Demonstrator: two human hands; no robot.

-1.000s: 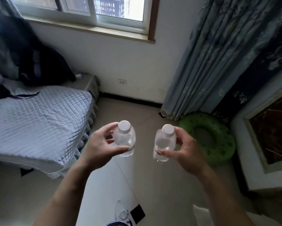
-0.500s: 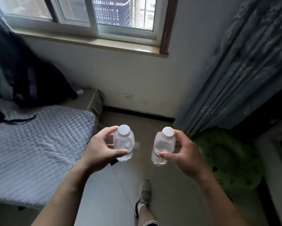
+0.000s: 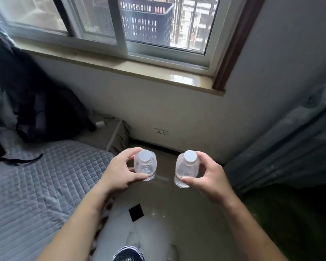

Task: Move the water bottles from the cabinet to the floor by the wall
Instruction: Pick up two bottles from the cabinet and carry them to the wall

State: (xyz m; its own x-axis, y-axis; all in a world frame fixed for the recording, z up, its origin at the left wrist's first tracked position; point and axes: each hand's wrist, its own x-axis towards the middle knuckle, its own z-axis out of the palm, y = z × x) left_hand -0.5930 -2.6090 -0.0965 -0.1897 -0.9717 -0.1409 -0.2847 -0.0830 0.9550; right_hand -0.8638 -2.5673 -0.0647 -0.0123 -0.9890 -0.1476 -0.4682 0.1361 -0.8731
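Left hand [image 3: 120, 175] is closed round a small clear plastic water bottle with white cap [image 3: 145, 167]. The thumb is laid across the lower body and the fingers are curled round the far side. Right hand [image 3: 209, 180] is closed the same way round a second clear white-capped plastic bottle [image 3: 186, 171], with the thumb tip pressed near its base.

Both bottles are held in the air, caps turned toward the camera, with a gap kept between them. Neither is set down. Glossy beige floor [image 3: 179, 213] is seen below both hands.

Off-white wall [image 3: 186, 110] with a white socket plate [image 3: 161, 132] is located beyond the hands, and a black skirting strip [image 3: 167, 152] runs at its foot. White-framed sliding window [image 3: 120, 25] and beige stone sill [image 3: 120, 67] are located above and beyond the hands.

Grey quilted bed cover [image 3: 35, 185] is located left of the left hand, with a dark backpack [image 3: 45, 113] beyond it. Blue-grey curtain [image 3: 290, 144] is hung right of the right hand. A dark green rounded object [image 3: 290, 223] lies below the curtain, too dark for detail to be told.
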